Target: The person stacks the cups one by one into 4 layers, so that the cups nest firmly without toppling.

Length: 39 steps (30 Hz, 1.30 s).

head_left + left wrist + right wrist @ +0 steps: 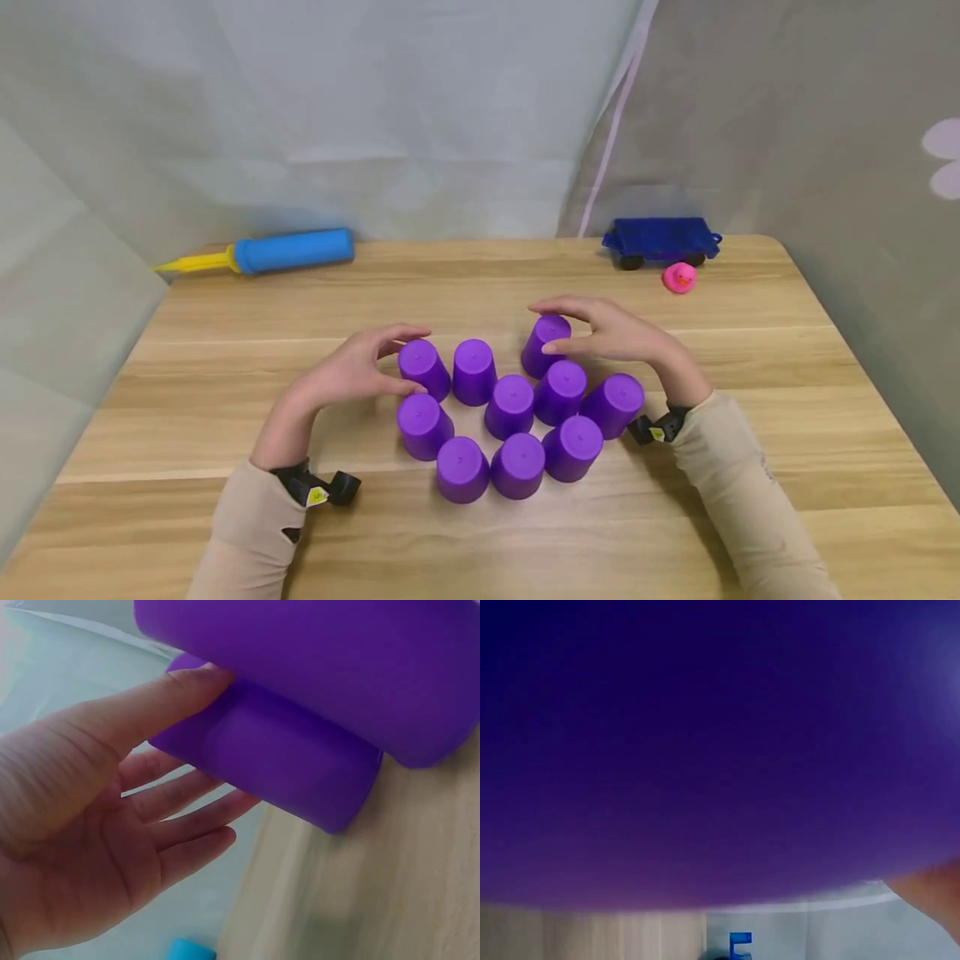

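Note:
Several purple plastic cups stand upside down on the table in a loose ring, with one cup (510, 407) inside it. At the back left, my left hand (348, 367) holds a cup (422, 363) between thumb and fingers. The left wrist view shows the thumb on that cup (277, 757) and the fingers behind it; a nearer cup (337, 667) partly covers it. Over at the back right, my right hand (615, 329) grips another cup (540, 354), thumb in front, fingers around its far side. A purple cup (705, 750) up close fills most of the right wrist view.
Along the far edge of the wooden table (135, 433) lies a blue and yellow hand pump (292, 252) on the left. A dark blue toy wagon (662, 239) stands at the back right, with a pink rubber duck (679, 278) before it. Cloth curtains (420, 125) hang behind.

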Motion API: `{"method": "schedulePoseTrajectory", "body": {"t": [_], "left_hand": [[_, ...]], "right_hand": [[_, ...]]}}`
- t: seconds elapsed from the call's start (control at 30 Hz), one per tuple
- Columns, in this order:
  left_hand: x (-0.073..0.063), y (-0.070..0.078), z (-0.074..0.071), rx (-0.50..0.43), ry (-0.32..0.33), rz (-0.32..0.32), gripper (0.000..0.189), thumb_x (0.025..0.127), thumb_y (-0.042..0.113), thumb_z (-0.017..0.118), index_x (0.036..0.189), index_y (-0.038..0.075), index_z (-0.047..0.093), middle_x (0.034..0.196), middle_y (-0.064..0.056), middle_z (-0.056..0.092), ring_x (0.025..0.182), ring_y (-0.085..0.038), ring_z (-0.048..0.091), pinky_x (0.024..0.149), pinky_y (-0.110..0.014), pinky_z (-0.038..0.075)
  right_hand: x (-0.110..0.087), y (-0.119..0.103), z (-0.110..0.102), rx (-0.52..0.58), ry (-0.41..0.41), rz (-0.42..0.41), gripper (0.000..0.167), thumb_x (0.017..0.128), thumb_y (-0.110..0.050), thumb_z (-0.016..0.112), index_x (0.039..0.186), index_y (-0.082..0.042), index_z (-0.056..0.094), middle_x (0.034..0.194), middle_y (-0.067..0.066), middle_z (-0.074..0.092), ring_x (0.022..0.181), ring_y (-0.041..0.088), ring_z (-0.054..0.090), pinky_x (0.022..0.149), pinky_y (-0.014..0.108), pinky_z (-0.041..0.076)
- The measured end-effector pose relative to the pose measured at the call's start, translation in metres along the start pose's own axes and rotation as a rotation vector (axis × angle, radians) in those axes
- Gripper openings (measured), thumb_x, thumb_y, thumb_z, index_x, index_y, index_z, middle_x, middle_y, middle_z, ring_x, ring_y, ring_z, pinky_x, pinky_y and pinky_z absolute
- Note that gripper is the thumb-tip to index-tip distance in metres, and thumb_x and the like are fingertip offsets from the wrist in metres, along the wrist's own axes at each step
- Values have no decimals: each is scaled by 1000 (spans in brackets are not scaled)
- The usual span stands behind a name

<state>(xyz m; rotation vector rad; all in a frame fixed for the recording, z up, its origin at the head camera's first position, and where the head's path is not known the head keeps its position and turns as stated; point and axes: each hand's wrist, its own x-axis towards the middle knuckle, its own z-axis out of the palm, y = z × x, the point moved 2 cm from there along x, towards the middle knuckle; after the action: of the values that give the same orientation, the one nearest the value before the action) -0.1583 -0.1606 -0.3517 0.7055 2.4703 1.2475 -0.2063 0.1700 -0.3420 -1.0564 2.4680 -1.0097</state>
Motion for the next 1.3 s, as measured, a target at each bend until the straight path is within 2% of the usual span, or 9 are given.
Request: {"method": "schedulePoseTrajectory", "body": {"t": [0.1,0.2,0.37,0.47,0.57,0.73,1.0,1.17,1.3], "left_hand": [[-1,-1,-1,-10,16,-20,62,73,19,81,127,5,54,122,-10,60,116,-31,54,105,-48,37],[-1,-1,-2,-7,46,-45,55,75,25,80,122,10,58,114,-3,63,113,-29,55,105,-47,37],[3,-1,-6,16,117,-84,54,75,32,78,122,14,57,113,-2,64,114,-29,56,101,-47,41],[9,-2,-7,9,162,-118,59,75,36,78,125,13,56,118,-5,62,114,-32,55,99,-48,43],[17,-2,-6,-12,201,-166,66,74,41,77,128,13,53,124,-9,59,114,-34,55,97,-48,45],[38,-2,-5,-42,253,-186,67,74,43,77,128,13,52,123,-10,58,110,-32,57,93,-44,48],[65,-2,-3,-36,273,-161,65,73,41,78,127,13,54,119,-10,60,106,-31,57,89,-42,49],[75,-3,-2,5,264,-147,61,75,35,78,125,9,55,117,-11,61,105,-32,57,88,-43,49],[78,-10,-4,9,264,-167,62,75,35,78,126,10,54,118,-11,61,105,-32,57,88,-44,50]], "right_hand": [[1,-1,2,10,-1,1,53,86,-35,67,133,-14,53,133,-4,54,122,12,49,104,36,38],[1,-2,4,39,1,12,50,86,-31,68,130,-11,55,130,1,56,117,13,52,102,38,41],[0,0,5,59,33,31,49,85,-27,69,129,-9,56,124,5,61,109,14,57,96,37,46],[0,1,6,47,62,42,49,84,-26,71,127,-9,57,119,3,64,103,13,60,91,34,48],[0,0,7,60,80,45,50,81,-23,74,125,-7,58,117,4,65,102,12,61,93,33,48],[-1,1,8,89,85,48,50,78,-19,76,123,-4,59,116,4,65,101,10,61,95,32,48],[-1,3,8,86,97,55,48,78,-24,76,122,-9,61,116,2,65,100,10,62,93,30,49],[-1,2,8,63,101,58,50,78,-27,76,121,-8,61,115,1,65,96,9,62,87,28,50],[-1,2,8,68,103,68,50,78,-27,76,121,-8,61,113,2,66,94,9,63,86,26,49]]}}
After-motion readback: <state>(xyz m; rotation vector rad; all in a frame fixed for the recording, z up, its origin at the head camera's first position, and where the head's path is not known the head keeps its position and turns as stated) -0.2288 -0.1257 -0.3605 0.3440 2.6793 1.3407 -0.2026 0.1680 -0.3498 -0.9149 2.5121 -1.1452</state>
